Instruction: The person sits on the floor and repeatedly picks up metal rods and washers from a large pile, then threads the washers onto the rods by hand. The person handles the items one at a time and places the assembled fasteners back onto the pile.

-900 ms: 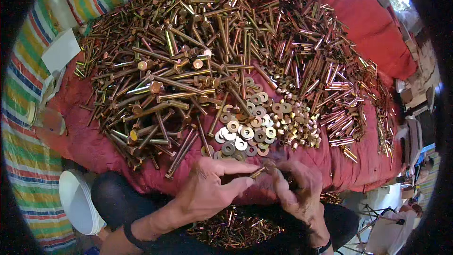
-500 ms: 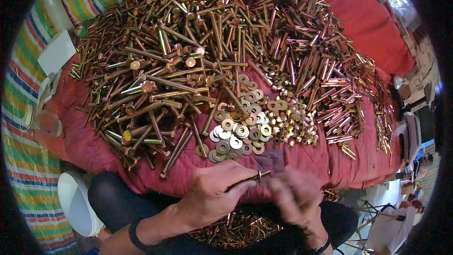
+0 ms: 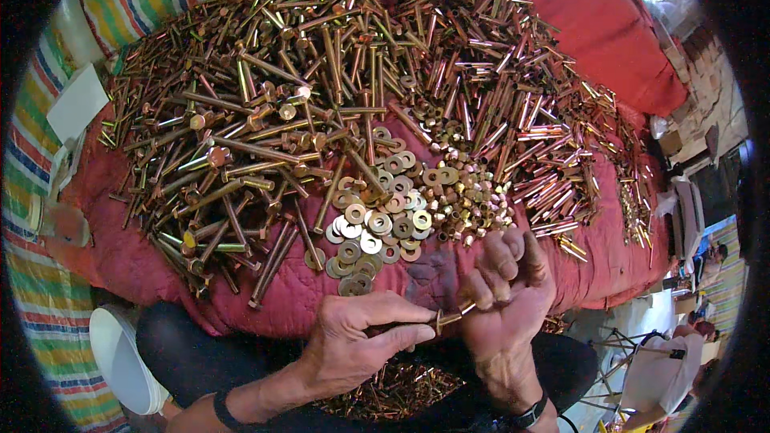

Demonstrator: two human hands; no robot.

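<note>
Low over my lap, my left hand pinches a brassy bolt between thumb and forefinger. A washer-like ring sits around it just past my fingertips. The bolt's far end meets the curled fingers of my right hand, which is turned palm up; whatever those fingers may hold is hidden. Just beyond my hands lie a heap of flat washers and, to its right, a pile of small nuts, both on a red padded cloth.
Long hex bolts are heaped at the left and back. Thin metal sleeves or tubes pile up on the right. More hardware lies below my forearms. A white bucket stands at my left knee, and a folding stool at the right.
My right hand has turned palm up and risen a little, its blur gone. The bolt in my left hand now shows a ring around it clearly. The whole view has shifted slightly.
</note>
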